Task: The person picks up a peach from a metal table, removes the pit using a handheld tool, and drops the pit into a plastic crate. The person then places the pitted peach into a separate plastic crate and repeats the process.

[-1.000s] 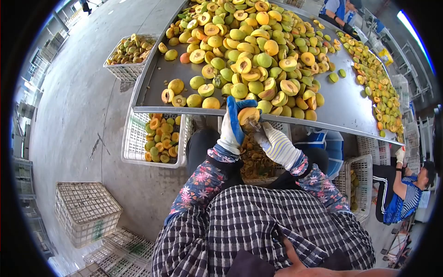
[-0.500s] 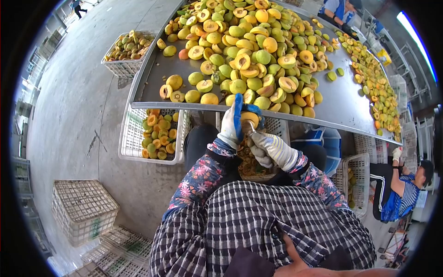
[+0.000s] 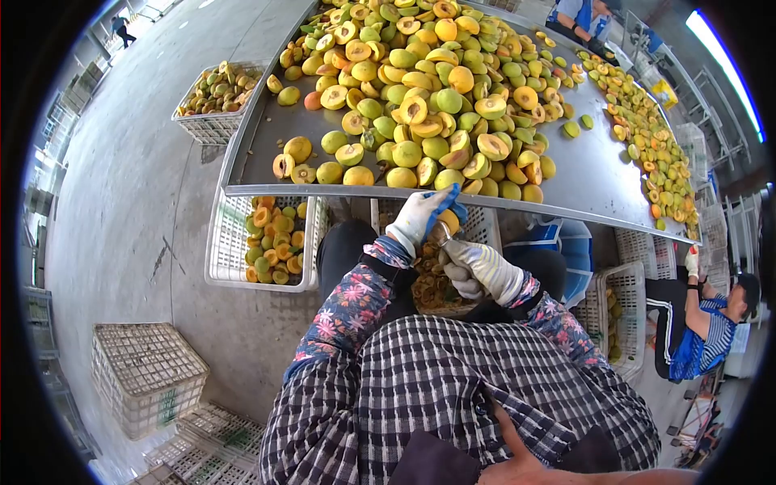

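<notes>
My left hand (image 3: 419,217), in a white glove with blue patches, is closed around a yellow peach half (image 3: 450,220) just below the near edge of the metal table. My right hand (image 3: 485,271), in a striped pale glove, grips a small metal pitting tool (image 3: 442,233). Its tip is against the peach half; the exact contact is hidden by the fingers. Under both hands, between my knees, a crate holds brownish fruit scraps (image 3: 436,289). A large heap of halved peaches (image 3: 420,89) lies on the table beyond my hands.
The metal table (image 3: 267,133) has a raised rim. A white crate of peach halves (image 3: 217,259) stands below its left side, another filled crate (image 3: 212,125) farther back. An upturned crate (image 3: 149,364) sits left. A co-worker (image 3: 703,331) sits at right, another person (image 3: 582,20) beyond the table.
My left hand has turned and its fingers now cover more of the peach half. The tool stays at the fruit in my right hand. The view has shifted slightly.
</notes>
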### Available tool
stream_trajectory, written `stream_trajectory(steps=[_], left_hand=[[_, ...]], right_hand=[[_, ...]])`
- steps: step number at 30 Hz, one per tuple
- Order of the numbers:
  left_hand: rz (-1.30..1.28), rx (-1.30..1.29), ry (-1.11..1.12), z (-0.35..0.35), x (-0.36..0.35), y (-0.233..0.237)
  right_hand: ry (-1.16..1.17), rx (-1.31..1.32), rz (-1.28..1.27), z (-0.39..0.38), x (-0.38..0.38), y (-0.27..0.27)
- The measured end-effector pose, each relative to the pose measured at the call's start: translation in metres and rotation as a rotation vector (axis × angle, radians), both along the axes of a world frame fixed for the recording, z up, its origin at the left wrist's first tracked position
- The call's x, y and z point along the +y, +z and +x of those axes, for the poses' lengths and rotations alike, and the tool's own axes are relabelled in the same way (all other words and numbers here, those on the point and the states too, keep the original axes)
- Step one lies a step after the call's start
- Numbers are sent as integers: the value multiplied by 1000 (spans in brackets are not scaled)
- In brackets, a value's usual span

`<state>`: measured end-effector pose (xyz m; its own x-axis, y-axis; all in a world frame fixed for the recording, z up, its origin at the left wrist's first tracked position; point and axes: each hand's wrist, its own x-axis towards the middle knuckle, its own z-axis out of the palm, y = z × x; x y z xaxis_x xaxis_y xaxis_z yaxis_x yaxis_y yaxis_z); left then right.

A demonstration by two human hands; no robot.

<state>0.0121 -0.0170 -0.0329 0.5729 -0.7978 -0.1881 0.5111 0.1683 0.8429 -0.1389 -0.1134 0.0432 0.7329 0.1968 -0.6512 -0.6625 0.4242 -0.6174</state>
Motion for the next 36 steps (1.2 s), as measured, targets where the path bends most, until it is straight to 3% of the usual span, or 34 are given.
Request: stream_trajectory(steps=[3, 4, 10, 11, 13, 15, 17, 19, 21, 23, 27, 30, 34, 36], left_hand=[[178, -357, 85, -10, -2, 15], [197, -392, 145, -17, 0, 28], [324, -109, 310, -9, -1, 11], [192, -31, 390, 1, 0, -14], [-5, 69, 472, 6, 21, -4], [111, -238, 569, 14, 55, 13], [242, -317, 648, 28, 95, 28], [941, -766, 643, 45, 139, 49], [1210, -850, 644, 71, 179, 29], [1313, -1096, 731, 88, 192, 21], [1281, -1101, 548, 116, 159, 28], [1382, -1029, 284, 139, 117, 37], [1436, -1087, 180, 146, 67, 47], [1341, -1201, 259, 142, 41, 61]], right_hand=[[-40, 41, 294, -5, -11, -10], [-61, 41, 256, -7, -10, -9], [-45, -17, 75, -25, -13, 6], [16, -45, -80, -27, -16, 7], [134, -102, -384, -31, -22, 6], [332, -337, -942, -40, -36, -20], [525, -476, -1384, -47, -46, -35], [557, -388, -1357, -45, -41, -23], [567, -395, -1390, -50, -43, -25], [583, -406, -1398, -46, -42, -24], [568, -431, -1394, -36, -38, -25], [585, -406, -1392, -29, -29, -19], [574, -486, -1397, -36, -30, -23], [586, -481, -1410, -39, -32, -25]])
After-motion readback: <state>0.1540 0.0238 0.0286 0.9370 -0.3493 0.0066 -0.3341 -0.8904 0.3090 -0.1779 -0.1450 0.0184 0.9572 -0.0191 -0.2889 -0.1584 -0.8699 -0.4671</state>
